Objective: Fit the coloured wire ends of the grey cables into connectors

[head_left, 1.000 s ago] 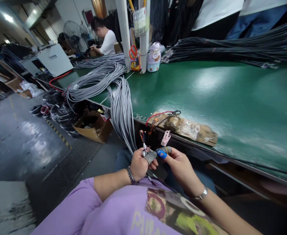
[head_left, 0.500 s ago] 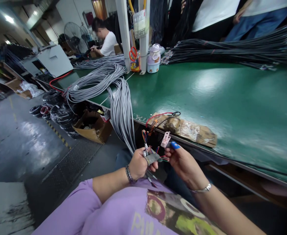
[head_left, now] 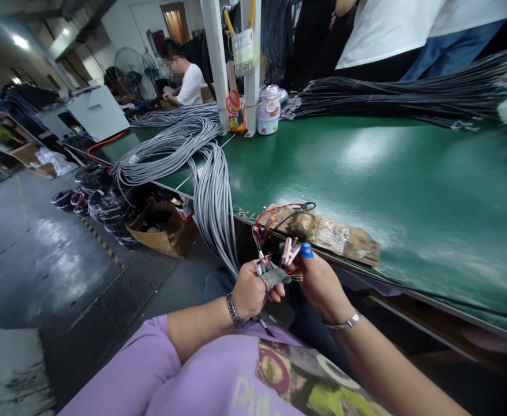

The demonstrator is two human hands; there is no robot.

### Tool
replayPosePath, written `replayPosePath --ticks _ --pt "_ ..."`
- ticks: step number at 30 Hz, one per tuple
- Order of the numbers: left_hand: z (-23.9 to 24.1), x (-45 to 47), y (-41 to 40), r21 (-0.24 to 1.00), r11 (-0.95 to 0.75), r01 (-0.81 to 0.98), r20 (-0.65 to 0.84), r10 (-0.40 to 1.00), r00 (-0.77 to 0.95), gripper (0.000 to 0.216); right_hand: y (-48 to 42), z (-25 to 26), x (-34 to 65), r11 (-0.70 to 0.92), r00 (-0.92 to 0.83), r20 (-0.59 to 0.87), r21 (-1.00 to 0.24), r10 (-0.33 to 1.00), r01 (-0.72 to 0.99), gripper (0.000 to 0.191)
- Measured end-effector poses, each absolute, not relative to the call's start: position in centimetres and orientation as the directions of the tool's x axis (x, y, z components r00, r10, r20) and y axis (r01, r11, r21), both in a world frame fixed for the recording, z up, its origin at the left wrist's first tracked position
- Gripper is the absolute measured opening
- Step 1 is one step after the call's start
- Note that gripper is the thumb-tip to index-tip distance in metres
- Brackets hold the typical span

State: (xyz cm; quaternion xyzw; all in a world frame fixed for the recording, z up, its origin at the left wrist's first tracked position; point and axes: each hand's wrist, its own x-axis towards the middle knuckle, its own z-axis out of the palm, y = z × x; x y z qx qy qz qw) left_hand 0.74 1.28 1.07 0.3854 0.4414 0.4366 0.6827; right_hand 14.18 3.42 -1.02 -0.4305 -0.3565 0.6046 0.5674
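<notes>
My left hand (head_left: 250, 290) is closed around the end of a grey cable, its thumb wrapped in grey tape, with a fan of thin coloured wires (head_left: 262, 254) sticking up from the fist. My right hand (head_left: 320, 280), with a blue cap on one fingertip, pinches some of those coloured wires just right of the left thumb. A pink clip (head_left: 289, 251) hangs from the table edge right above both hands. The grey cable bundle (head_left: 212, 196) drops off the green table (head_left: 409, 173) down toward my left hand.
A taped brown board (head_left: 331, 234) with red and black leads lies on the table edge. Black cable bundles (head_left: 409, 95) cover the far side, where people stand. A white post, scissors holder (head_left: 235, 110) and jar (head_left: 268, 110) stand behind. A cardboard box (head_left: 160, 228) sits on the floor.
My right hand lifted away from the left thumb, went up toward the pink clip, and now pinches wires spread out from the bundle. The left hand stayed in place.
</notes>
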Motion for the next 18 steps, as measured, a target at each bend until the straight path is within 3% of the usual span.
replayPosePath --ticks 5,11,18 --pt "1.6 1.2 1.5 0.905 0.343 -0.251 -0.284 0.928 0.241 0.044 4.4 -1.2 14.2 -0.284 -0.215 -0.197 -0.796 0.957 -0.535 0.053" --pt "1.6 1.2 1.8 0.889 0.367 -0.273 -0.289 0.913 0.289 0.046 4.4 -0.6 13.8 -0.346 -0.26 -0.232 -0.704 0.937 -0.62 0.049" --pt "1.3 1.3 2.1 0.891 0.367 -0.267 -0.283 0.909 0.307 0.043 4.1 0.1 13.4 -0.376 -0.311 -0.227 -0.699 0.923 -0.608 0.055"
